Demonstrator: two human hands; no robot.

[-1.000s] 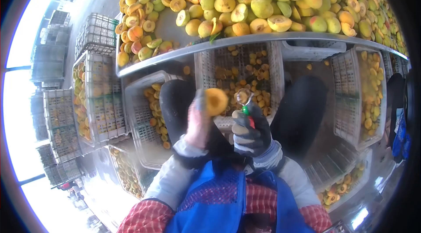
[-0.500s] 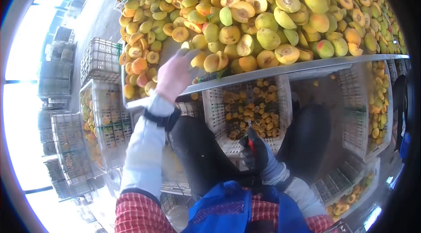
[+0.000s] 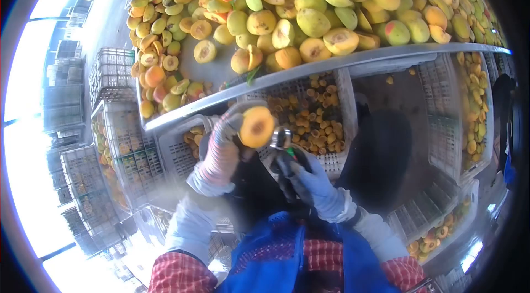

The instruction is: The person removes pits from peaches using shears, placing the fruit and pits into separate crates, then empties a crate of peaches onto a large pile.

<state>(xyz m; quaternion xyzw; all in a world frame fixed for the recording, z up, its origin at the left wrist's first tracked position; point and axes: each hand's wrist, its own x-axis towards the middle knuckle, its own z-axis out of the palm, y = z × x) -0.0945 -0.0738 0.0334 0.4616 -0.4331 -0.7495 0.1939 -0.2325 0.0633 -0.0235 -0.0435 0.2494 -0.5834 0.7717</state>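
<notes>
My left hand (image 3: pixel 220 147), in a pale glove, grips a halved yellow peach (image 3: pixel 257 127) with its cut face and brown pit hollow turned up. Close to its right, my right hand (image 3: pixel 302 178), in a dark-palmed glove, is closed on a pitting spoon (image 3: pixel 281 138). The spoon's shiny metal head points up beside the peach half, and a bit of red and green shows on its handle. Both hands are over my lap, below the metal rim (image 3: pixel 309 69) of a table heaped with halved peaches (image 3: pixel 326 42).
Below the table, a white crate (image 3: pixel 346 105) holds many small brown-yellow pieces. Another crate (image 3: pixel 185 149) with fruit stands to its left. Tall plastic crates (image 3: pixel 132 144) are at the left, and a peach-filled crate (image 3: pixel 441 122) stands at the right.
My left hand has come back from the table's fruit pile to my lap, now with a peach half. My right hand has raised the pitting spoon toward it.
</notes>
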